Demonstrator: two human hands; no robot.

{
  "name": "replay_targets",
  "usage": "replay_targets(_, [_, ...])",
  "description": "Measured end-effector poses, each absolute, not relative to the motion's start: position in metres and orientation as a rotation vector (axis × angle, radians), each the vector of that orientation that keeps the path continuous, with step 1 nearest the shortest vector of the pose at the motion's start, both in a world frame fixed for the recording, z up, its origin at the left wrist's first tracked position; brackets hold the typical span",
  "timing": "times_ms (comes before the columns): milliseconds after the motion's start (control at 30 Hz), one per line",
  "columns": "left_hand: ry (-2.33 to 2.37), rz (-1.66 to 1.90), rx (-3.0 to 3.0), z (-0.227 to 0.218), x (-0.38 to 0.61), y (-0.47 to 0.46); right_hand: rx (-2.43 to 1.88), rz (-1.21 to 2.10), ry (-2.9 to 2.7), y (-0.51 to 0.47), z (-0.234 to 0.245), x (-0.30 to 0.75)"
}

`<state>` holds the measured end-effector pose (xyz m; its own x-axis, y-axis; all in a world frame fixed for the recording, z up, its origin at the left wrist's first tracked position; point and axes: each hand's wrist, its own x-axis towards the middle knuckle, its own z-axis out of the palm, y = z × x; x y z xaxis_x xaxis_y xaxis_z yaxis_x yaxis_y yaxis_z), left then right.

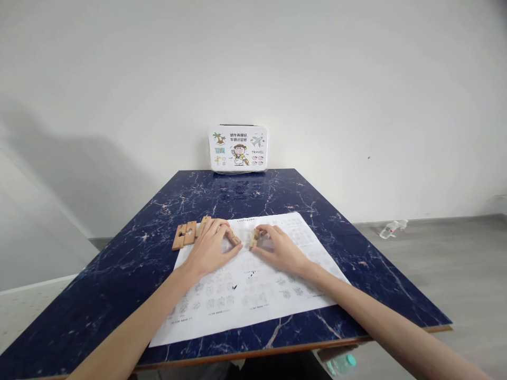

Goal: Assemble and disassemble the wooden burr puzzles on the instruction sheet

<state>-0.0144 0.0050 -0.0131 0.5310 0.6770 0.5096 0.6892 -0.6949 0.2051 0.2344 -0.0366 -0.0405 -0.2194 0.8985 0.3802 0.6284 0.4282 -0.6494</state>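
My left hand (pixel 209 244) is closed on a small wooden puzzle piece (pixel 233 237), gripped between thumb and fingers just above the paper. Opposite it, my right hand (pixel 282 249) pinches a second notched wooden block (pixel 254 240) between thumb and fingertips. A small gap separates the two pieces. Left of my left hand, several flat notched wooden pieces (pixel 186 234) lie side by side, partly over the paper's edge; my fingers hide part of the nearest one. Under both hands spreads a white printed sheet (pixel 253 306) with rows of small drawings.
The blue marbled table (pixel 158 295) reaches back to a white wall. A white case (pixel 238 149) with cartoon prints stands upright at its far end. On the floor to the right lies a clear plastic bottle (pixel 392 228); another bottle with a green cap (pixel 350 360) shows below the front edge.
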Motion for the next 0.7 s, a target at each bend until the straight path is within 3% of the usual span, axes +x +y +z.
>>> replay_targets(433, [-1.290,-0.750,-2.970,-0.015,-0.011,-0.002,-0.851,0.778,-1.997,-0.032,-0.049,0.233])
replay_targets(700, [-1.201,-0.691,-3.044,-0.012,-0.011,-0.003,-0.711,0.760,-2.156,-0.038,-0.041,0.231])
